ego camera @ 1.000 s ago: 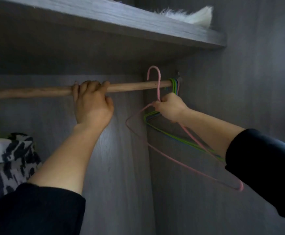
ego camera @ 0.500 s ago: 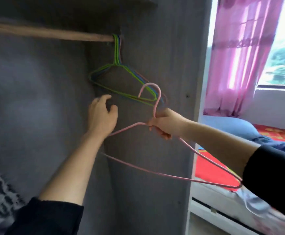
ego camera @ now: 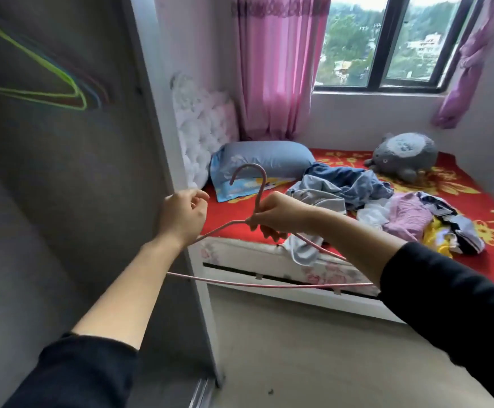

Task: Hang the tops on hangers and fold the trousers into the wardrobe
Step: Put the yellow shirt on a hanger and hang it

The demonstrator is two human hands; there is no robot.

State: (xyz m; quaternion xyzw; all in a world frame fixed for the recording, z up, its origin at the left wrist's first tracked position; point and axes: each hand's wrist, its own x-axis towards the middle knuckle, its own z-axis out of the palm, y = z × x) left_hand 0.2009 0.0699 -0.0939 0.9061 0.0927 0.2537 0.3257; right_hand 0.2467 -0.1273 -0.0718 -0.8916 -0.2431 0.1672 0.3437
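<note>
Evidently the person is facing the bed (ego camera: pixel 493 260) with 1 pink hanger (ego camera: pixel 269 286) out in front, and the way it is being held is pointing to the step in hand: bringing a hanger to a top. The right hand (ego camera: pixel 272 214) is clenching round the hanger's neck, just below the hook. That is why the hook is standing upright and the triangle is hanging roughly level under the forearm. Gripping there is also leaving both shoulders free for a neckline to slide over.

The left hand (ego camera: pixel 185 213) is hovering just beside the hanger's left shoulder with its fingers loosely curled and, as far as I can tell, holding nothing. It is probably free for picking up a garment.

The clothes (ego camera: pixel 357 187) are lying in a loose heap on the bed's red cover, apart from both hands, with 1 pale grey piece trailing over the mattress edge below the right hand. Which pieces are tops and which are trousers I cannot tell from the tangle.

The wardrobe (ego camera: pixel 63 187) is standing open at the left, with spare hangers (ego camera: pixel 73 94), green and blue and blurred, hanging inside. Judging by the heap, most of the task is waiting to be done. The next move is calling for 1 top to be drawn out without dragging the others off the bed.
</note>
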